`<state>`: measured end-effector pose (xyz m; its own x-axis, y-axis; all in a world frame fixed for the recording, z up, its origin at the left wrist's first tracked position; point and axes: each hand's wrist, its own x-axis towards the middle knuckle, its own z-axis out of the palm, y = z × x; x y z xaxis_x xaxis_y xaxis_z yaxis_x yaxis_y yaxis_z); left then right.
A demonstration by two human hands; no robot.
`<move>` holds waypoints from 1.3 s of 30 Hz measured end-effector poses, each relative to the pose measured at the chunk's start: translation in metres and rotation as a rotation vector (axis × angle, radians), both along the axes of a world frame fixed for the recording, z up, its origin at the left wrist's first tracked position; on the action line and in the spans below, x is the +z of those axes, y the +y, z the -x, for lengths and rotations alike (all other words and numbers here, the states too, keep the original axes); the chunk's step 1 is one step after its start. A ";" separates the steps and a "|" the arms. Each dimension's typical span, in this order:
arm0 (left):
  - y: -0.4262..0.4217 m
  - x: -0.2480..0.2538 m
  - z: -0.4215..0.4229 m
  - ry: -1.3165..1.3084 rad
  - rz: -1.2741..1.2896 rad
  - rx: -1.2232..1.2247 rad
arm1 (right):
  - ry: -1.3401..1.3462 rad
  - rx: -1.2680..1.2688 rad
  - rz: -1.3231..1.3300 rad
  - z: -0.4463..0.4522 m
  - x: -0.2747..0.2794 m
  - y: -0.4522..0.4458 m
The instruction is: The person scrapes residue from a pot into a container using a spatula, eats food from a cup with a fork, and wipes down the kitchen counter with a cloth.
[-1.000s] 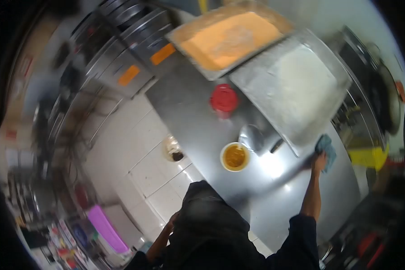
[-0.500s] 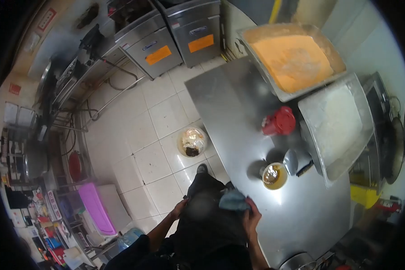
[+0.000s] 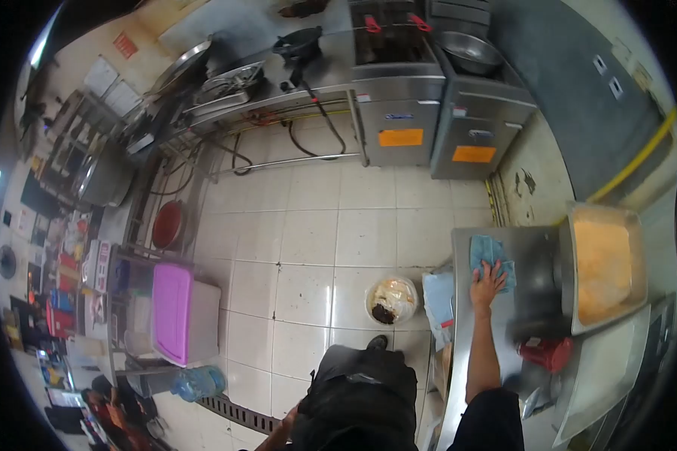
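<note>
My right hand (image 3: 488, 284) lies flat on a blue cloth (image 3: 487, 252), fingers spread, at the far left corner of the steel table (image 3: 530, 289). The cloth is partly bunched and rests on the metal. My left hand (image 3: 286, 425) hangs low beside my dark apron (image 3: 357, 398); its fingers are mostly hidden. On the same table a red pitcher (image 3: 547, 353) stands near the pans.
A tray of orange powder (image 3: 609, 263) and a pan of white powder (image 3: 609, 376) line the table's right side. On the tiled floor are a bucket of waste (image 3: 392, 300), a purple-lidded bin (image 3: 173, 316) and a water jug (image 3: 198, 382). Fryers (image 3: 399, 113) stand ahead.
My right hand has gone from holding the cloth at my waist to lying over it on the table's far corner. My view has swung toward the fryers.
</note>
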<state>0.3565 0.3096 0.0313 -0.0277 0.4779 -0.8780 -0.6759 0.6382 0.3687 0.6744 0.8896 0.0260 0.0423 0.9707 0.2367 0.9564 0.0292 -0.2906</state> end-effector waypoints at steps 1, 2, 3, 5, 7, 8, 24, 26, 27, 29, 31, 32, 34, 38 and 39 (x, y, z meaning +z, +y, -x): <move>-0.007 0.001 -0.004 0.023 -0.027 -0.011 | 0.012 0.011 0.070 0.006 0.004 0.019; -0.013 0.002 -0.008 0.047 -0.061 -0.025 | 0.023 0.021 0.137 0.010 0.007 0.034; -0.013 0.003 -0.012 0.078 -0.105 -0.038 | 0.024 0.045 0.128 0.010 0.003 0.046; -0.005 -0.006 -0.014 0.169 -0.245 -0.061 | 0.044 0.135 0.025 0.015 -0.010 0.047; 0.013 -0.012 -0.010 0.299 -0.380 -0.057 | 0.204 0.297 -0.110 0.031 -0.023 0.023; 0.026 -0.015 -0.005 0.361 -0.411 -0.041 | 0.281 0.340 -0.007 0.045 -0.019 0.006; 0.441 0.177 0.266 0.785 -0.582 0.026 | 2.067 -0.003 1.710 0.418 0.082 -0.029; 0.464 0.191 0.289 1.046 -0.548 -0.078 | 2.038 0.027 1.742 0.442 0.082 -0.018; 0.475 0.187 0.296 1.034 -0.545 -0.078 | 2.035 0.051 1.739 0.451 0.084 -0.013; 0.500 0.178 0.319 1.379 -0.692 -0.189 | 2.060 0.097 1.735 0.468 0.085 -0.002; 0.529 0.185 0.335 1.357 -0.699 -0.222 | 2.071 0.149 1.706 0.479 0.077 0.013; 0.543 0.187 0.342 1.475 -0.620 -0.297 | 2.078 0.173 1.684 0.482 0.072 0.020; 0.574 0.186 0.360 1.587 -0.544 -0.374 | 2.105 0.225 1.622 0.487 0.063 0.044; 0.636 0.166 0.403 1.465 -0.653 -0.260 | 2.205 0.340 1.422 0.517 0.050 0.128; 0.648 0.163 0.416 1.383 -0.712 -0.206 | 2.226 0.357 1.352 0.532 0.053 0.154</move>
